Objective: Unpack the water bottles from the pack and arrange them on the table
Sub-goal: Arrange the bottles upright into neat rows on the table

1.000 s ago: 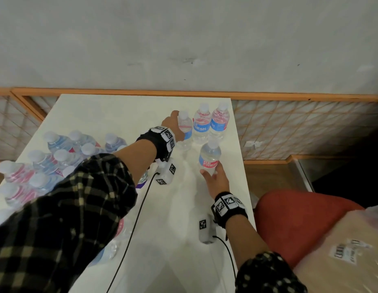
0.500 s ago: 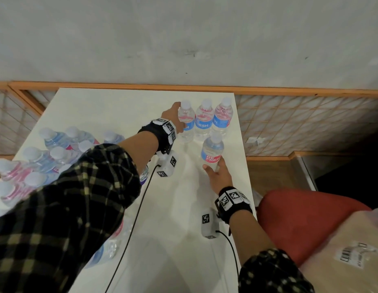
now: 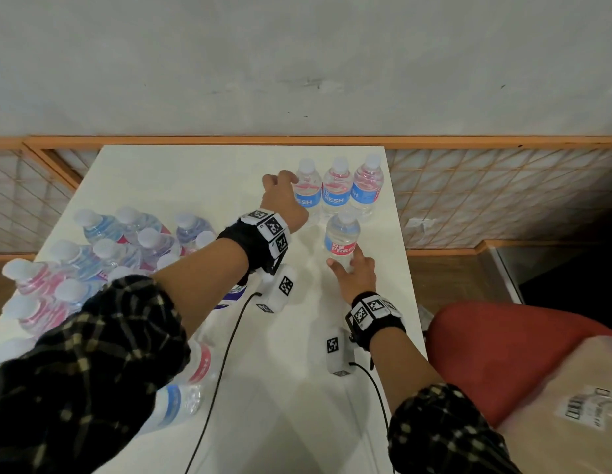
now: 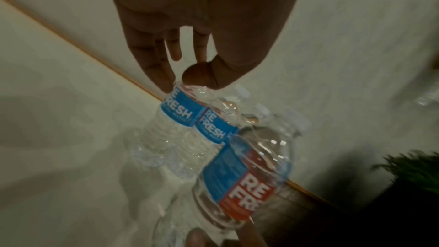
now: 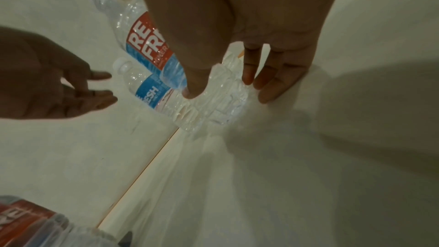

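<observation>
Three upright water bottles stand in a row at the far right of the white table (image 3: 195, 172). My left hand (image 3: 280, 177) is beside the leftmost bottle (image 3: 308, 196), fingers straight and spread; in the left wrist view its tips (image 4: 182, 82) lie at that bottle's shoulder (image 4: 175, 114). My right hand (image 3: 345, 260) grips the lower part of a fourth upright bottle (image 3: 342, 239) just in front of the row; thumb and fingers (image 5: 221, 85) wrap its ribbed base below the red label (image 5: 147, 44). The pack of bottles (image 3: 103, 254) sits at the left.
Two loose bottles (image 3: 188, 381) lie by my left forearm. The table's right edge runs close to the row. A red chair (image 3: 503, 354) and a brown parcel (image 3: 571, 405) stand to the right. Orange lattice railing (image 3: 468, 200) and a grey wall lie behind.
My left hand's fingers have loosened from the leftmost row bottle. My right hand still holds its bottle in nearly the same spot.
</observation>
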Demonstrator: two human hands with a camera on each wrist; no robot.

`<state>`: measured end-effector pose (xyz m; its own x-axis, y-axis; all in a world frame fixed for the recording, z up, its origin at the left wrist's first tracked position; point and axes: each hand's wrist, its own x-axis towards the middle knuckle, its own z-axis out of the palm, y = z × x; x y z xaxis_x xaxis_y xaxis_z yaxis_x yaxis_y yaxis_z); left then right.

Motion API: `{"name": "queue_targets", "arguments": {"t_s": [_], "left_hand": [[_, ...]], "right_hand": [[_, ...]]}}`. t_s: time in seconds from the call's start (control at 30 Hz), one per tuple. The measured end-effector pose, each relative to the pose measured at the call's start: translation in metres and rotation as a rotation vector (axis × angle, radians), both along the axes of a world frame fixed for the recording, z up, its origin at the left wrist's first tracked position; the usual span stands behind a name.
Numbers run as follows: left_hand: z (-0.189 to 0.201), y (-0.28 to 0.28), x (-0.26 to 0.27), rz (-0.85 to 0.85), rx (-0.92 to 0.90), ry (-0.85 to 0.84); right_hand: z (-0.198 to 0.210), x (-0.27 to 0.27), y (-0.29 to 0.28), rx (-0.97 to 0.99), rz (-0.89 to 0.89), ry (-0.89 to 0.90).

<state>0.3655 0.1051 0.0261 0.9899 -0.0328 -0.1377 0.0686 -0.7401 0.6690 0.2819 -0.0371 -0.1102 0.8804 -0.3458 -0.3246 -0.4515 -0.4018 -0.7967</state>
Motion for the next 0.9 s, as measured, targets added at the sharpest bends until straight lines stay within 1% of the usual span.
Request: {"name": "queue_targets", "arguments": {"t_s": [0.07,0.13,0.2,0.3,0.4,0.53,0.63,0.73,0.8,0.9], "left_hand": [[0.01,0.001,-0.006,-0.152,0.028,0.031],[0.017,0.002,-0.008,-0.313,0.123,0.098],[0.018,0.007,-0.008,-0.414,0.185,0.103],[0.018,0.027,-0.001,-0.375,0.209,0.047],[0.018,0.046,0.008,-0.332,0.228,0.059],[0.019,0.051,0.009,-0.42,0.185,0.143],[0.022,0.049,0.012,-0.462,0.245,0.108],[0.025,0.046,0.019,-0.387,0.35,0.081],[0.027,0.045,0.026,-0.311,0.393,0.078],[0.026,0.045,0.036,-0.242,0.41,0.062]], "right_hand": [[0.003,0.007,0.01,0.038,0.009,-0.006],[0.008,0.013,0.022,0.103,0.027,-0.009],[0.014,0.017,0.034,0.139,0.075,-0.003],[0.019,0.019,0.048,0.237,0.127,-0.031],[0.021,0.014,0.057,0.275,0.184,-0.059],[0.023,0.017,0.074,0.288,0.242,-0.073],[0.007,0.022,0.079,0.258,0.274,-0.084],[0.024,0.01,0.076,0.242,0.28,-0.025],[0.021,0.006,0.073,0.252,0.31,-0.002],[0.017,0.006,0.072,0.212,0.37,-0.001]]}}
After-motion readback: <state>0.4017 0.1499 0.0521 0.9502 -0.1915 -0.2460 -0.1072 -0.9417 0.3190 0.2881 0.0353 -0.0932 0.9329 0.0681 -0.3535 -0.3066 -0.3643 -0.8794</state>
